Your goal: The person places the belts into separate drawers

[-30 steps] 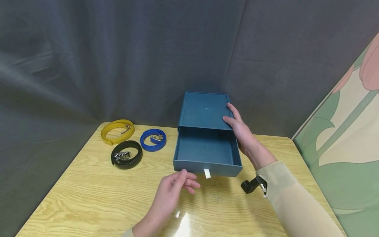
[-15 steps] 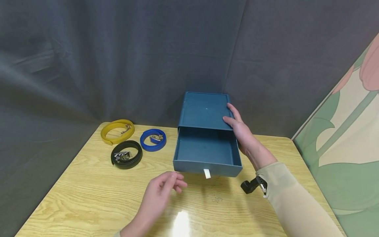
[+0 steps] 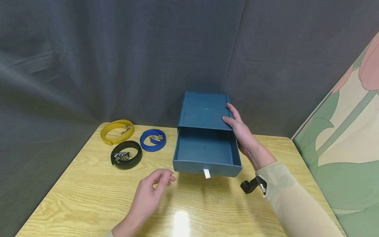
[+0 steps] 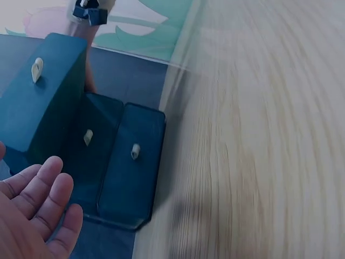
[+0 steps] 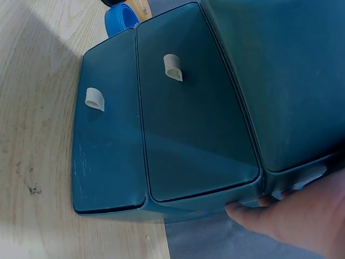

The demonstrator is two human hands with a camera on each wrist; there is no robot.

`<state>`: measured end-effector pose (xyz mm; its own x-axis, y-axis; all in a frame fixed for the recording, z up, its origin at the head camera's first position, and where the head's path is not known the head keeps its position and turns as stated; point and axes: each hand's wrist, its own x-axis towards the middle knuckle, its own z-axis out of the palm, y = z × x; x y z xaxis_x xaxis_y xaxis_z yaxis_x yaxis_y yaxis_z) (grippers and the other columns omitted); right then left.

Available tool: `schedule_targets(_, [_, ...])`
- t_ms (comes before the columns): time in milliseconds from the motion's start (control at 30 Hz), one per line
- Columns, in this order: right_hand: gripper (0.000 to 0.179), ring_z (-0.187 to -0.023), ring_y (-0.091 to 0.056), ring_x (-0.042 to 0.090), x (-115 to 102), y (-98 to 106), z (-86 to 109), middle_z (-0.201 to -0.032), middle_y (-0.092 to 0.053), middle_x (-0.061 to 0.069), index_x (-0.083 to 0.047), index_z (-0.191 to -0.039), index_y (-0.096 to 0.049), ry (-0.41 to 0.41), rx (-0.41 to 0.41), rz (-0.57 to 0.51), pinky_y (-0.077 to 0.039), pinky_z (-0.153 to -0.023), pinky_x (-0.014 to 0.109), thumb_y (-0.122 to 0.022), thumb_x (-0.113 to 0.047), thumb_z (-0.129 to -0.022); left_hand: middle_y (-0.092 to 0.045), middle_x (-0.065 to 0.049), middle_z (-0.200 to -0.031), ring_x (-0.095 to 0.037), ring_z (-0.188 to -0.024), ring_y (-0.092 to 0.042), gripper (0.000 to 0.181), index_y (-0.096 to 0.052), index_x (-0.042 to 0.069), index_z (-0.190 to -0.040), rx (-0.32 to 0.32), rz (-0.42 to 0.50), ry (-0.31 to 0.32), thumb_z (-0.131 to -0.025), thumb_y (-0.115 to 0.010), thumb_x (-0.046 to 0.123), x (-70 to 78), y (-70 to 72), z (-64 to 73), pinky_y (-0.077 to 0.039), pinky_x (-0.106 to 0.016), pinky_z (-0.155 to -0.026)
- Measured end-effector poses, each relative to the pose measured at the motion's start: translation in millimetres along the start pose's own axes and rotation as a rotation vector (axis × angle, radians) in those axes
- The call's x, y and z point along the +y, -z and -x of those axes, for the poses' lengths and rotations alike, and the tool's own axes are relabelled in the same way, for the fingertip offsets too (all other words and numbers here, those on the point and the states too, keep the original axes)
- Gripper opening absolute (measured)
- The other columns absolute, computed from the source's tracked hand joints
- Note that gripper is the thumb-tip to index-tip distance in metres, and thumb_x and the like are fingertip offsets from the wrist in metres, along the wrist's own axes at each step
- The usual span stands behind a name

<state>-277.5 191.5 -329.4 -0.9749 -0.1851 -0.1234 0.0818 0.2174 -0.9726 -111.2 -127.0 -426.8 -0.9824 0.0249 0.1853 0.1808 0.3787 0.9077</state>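
Note:
A dark blue drawer cabinet (image 3: 204,112) stands at the back of the table. Its top drawer (image 3: 189,165) is pulled out, its inside bare, with a white pull tab (image 3: 207,173) on the front. Below it, two drawers (image 5: 188,113) are closed, each with a pale tab. My right hand (image 3: 244,135) rests against the cabinet's right side, extended fingers reaching over the top edge. Left of the drawer front, my left hand (image 3: 149,192) hovers over the table with relaxed fingers and holds nothing; the left wrist view shows the fingers (image 4: 51,197) before the cabinet.
Left of the cabinet lie three coiled belts with metal buckles: a yellow belt (image 3: 106,140), a black belt (image 3: 134,162) and a blue belt (image 3: 145,144). A grey curtain (image 3: 148,65) hangs behind the wooden table (image 3: 88,197); a flower-patterned cloth (image 3: 349,131) is at the right.
My left hand has moved left, away from beneath the drawer front, and its fingers have drawn closer together. The right hand, cabinet, pulled-out drawer and belts stay as they were.

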Motion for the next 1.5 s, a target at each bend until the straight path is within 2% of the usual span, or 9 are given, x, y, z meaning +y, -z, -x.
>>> schedule_targets(100, [0.067,-0.166,0.000,0.038,0,-1,-0.4,-0.183,0.014,-0.007,-0.057,-0.172,-0.004,0.000,0.000,-0.002,-0.013,-0.127,0.077,-0.041,-0.046,-0.118,-0.079,0.019,-0.105,-0.011,-0.098,-0.076,0.017,-0.079,0.025,-0.120,0.030,-0.032,-0.028,-0.115,-0.063,0.031,-6.0,5.5,-1.0,-0.063,-0.041,-0.089])
schedule_targets(267, [0.067,-0.166,0.000,0.038,1,-1,-1.2,-0.183,0.014,-0.007,-0.056,-0.173,-0.004,0.003,-0.003,-0.003,-0.014,-0.127,0.076,-0.041,-0.045,-0.118,-0.079,0.022,-0.105,-0.008,-0.099,-0.075,0.013,-0.078,0.025,-0.119,0.097,-0.154,-0.112,-0.112,-0.068,0.022,-18.7,15.3,-3.6,-0.063,-0.043,-0.087])
schedule_targets(400, [0.067,-0.166,0.000,0.037,0,0,-2.0,-0.183,0.013,-0.008,-0.056,-0.173,-0.004,0.004,0.002,-0.004,-0.012,-0.128,0.076,-0.041,-0.046,-0.118,-0.080,0.017,-0.105,-0.011,-0.098,-0.076,0.012,-0.079,0.020,-0.119,0.141,-0.257,-0.184,-0.111,-0.071,0.021,-27.4,21.3,-7.7,-0.063,-0.052,-0.087])
schedule_targets(633, [0.066,-0.166,0.000,0.037,-1,1,-3.1,-0.183,0.013,-0.007,-0.056,-0.173,-0.005,0.001,0.002,-0.009,-0.013,-0.128,0.076,-0.041,-0.046,-0.118,-0.079,0.005,-0.101,-0.018,-0.096,-0.076,0.016,-0.080,0.015,-0.119,0.188,-0.418,-0.236,-0.109,-0.073,0.025,-36.9,29.2,-14.3,-0.062,-0.049,-0.081])
schedule_targets(900, [0.066,-0.165,-0.004,0.037,-1,1,-3.4,-0.183,0.011,-0.007,-0.058,-0.172,-0.007,0.005,0.002,-0.011,-0.018,-0.127,0.074,-0.042,-0.045,-0.118,-0.082,-0.004,-0.106,-0.022,-0.093,-0.077,0.020,-0.079,0.011,-0.118,0.243,-0.599,-0.415,-0.103,-0.078,0.025,-47.5,43.0,-25.3,-0.062,-0.047,-0.071])
schedule_targets(1100, [0.066,-0.166,-0.002,0.037,-1,1,-3.7,-0.183,0.011,-0.007,-0.058,-0.172,-0.006,0.005,0.001,-0.004,-0.016,-0.127,0.075,-0.041,-0.046,-0.118,-0.081,-0.014,-0.114,-0.036,-0.099,-0.077,0.033,-0.078,0.005,-0.119,0.273,-0.677,-0.533,-0.101,-0.075,0.033,-54.9,56.2,-35.3,-0.064,-0.054,-0.082])
schedule_targets(1233, [0.066,-0.166,-0.002,0.037,-1,1,-3.3,-0.183,0.012,-0.007,-0.058,-0.172,-0.006,0.002,0.001,-0.007,-0.017,-0.127,0.075,-0.041,-0.046,-0.118,-0.079,-0.018,-0.119,-0.042,-0.105,-0.076,0.040,-0.077,0.003,-0.122,0.276,-0.722,-0.559,-0.102,-0.072,0.037,-60.0,64.6,-41.0,-0.062,-0.059,-0.090])
schedule_targets(1500, [0.065,-0.166,-0.002,0.038,1,1,-2.4,-0.184,0.012,-0.007,-0.059,-0.172,-0.007,-0.010,0.005,-0.014,-0.017,-0.127,0.076,-0.042,-0.046,-0.118,-0.077,-0.020,-0.123,-0.044,-0.110,-0.073,0.045,-0.076,0.001,-0.124,0.283,-0.769,-0.606,-0.104,-0.068,0.040,-71.7,78.6,-51.2,-0.058,-0.061,-0.097])
